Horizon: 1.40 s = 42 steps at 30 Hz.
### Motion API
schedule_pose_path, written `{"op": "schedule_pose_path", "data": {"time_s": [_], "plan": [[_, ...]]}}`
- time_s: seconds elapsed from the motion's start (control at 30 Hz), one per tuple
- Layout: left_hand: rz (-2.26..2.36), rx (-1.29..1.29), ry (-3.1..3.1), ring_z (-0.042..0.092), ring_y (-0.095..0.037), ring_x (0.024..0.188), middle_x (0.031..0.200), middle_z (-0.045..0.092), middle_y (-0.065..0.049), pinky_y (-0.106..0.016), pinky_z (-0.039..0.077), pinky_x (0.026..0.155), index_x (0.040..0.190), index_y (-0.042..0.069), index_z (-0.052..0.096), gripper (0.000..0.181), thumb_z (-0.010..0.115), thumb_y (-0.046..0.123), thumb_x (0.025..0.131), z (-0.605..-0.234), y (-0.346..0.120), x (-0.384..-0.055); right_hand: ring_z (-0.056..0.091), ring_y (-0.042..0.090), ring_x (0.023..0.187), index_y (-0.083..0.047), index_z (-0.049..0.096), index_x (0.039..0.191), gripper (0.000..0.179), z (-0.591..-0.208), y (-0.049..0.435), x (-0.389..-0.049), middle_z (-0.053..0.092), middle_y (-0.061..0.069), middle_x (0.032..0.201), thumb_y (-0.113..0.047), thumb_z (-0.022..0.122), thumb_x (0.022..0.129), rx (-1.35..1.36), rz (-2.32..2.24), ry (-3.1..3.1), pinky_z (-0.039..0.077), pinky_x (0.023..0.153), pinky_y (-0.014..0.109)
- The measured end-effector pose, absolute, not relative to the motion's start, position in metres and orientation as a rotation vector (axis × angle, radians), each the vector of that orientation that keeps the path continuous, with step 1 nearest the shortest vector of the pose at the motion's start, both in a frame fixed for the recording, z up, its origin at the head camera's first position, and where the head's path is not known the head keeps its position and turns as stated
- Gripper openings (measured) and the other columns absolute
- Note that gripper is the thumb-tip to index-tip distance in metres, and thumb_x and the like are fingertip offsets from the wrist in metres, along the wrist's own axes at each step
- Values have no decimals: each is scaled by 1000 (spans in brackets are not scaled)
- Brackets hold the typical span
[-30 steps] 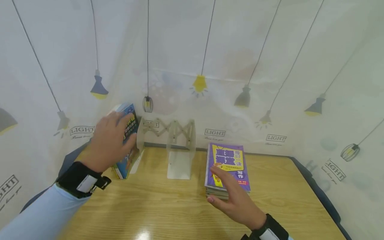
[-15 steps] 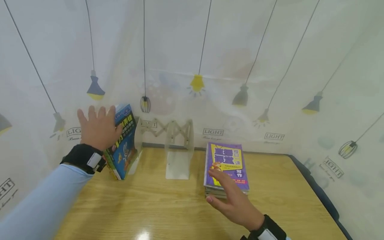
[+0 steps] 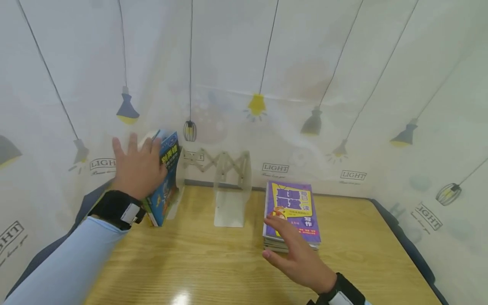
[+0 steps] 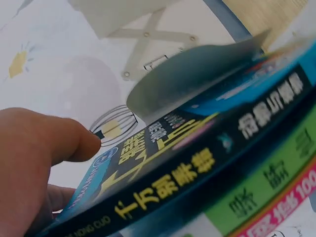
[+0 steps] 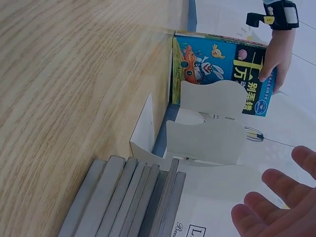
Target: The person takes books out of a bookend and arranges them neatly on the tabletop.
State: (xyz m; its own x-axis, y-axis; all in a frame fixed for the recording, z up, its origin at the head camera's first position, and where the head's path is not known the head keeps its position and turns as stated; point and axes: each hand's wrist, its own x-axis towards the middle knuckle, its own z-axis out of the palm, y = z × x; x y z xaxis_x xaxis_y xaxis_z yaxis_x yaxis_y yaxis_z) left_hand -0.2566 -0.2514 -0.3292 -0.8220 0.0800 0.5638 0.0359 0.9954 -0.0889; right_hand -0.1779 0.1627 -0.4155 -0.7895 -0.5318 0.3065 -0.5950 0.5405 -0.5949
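Several books [image 3: 164, 186] stand on edge at the left of the table, the outermost with a blue cover facing right. My left hand [image 3: 139, 169] is at their top, its fingers spread and mostly straight; in the right wrist view its thumb [image 5: 267, 69] lies over the cover's upper end. Against that cover stands a plate of a white expandable bookend [image 3: 230, 207]; a second plate is farther right. My right hand [image 3: 299, 258] hovers with straight fingers by a flat stack of books [image 3: 291, 203], a purple one on top. It holds nothing.
The wooden table [image 3: 213, 262] has dark edging. Behind it hangs a pale wall covering [image 3: 225, 55] printed with lamps. The bookend's scissor links [image 3: 206, 161] run close to this wall, between the plates.
My left hand first moved from the blue cover leftward, fingers fanned, then back right against the books, which now sit slightly farther right. My right hand has hardly moved.
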Motion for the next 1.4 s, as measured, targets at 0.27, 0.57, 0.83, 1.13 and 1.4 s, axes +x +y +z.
{"op": "schedule_pose_path", "data": {"time_s": [0.27,0.57,0.83,1.13,1.4], "plan": [[98,-117,-2479,33,-54,138,138,55,-27,-76,9,114,138,-6,50,61,70,16,85,-334,-251,-252,36,24,146,-36,35,153,64,-416,162,-179,39,-6,157,-43,65,97,976,1086,-2682,39,111,58],[90,-137,-2471,35,-55,136,141,50,-31,-79,16,109,141,-6,47,70,74,22,83,-333,-252,-235,37,22,146,-34,36,153,64,-419,161,-180,39,-9,157,-40,65,97,987,1081,-2693,40,111,55],[91,-248,-2447,43,-54,132,141,51,-31,-77,24,107,144,-9,47,60,64,10,89,-331,-238,-227,39,23,144,-34,36,153,63,-415,160,-179,41,-6,156,-43,65,97,968,1104,-2699,40,110,56],[52,-267,-2453,49,-54,124,140,50,-34,-72,31,107,142,-13,45,63,67,0,85,-331,-233,-227,37,24,146,-37,35,153,64,-416,163,-178,42,-2,156,-42,65,97,966,1110,-2697,38,111,58],[51,-271,-2414,50,-51,121,140,50,-33,-67,37,103,141,-13,45,62,65,-2,84,-337,-239,-226,40,22,144,-36,35,154,65,-414,164,-177,43,-3,155,-39,67,96,975,1080,-2676,40,111,56]]}}
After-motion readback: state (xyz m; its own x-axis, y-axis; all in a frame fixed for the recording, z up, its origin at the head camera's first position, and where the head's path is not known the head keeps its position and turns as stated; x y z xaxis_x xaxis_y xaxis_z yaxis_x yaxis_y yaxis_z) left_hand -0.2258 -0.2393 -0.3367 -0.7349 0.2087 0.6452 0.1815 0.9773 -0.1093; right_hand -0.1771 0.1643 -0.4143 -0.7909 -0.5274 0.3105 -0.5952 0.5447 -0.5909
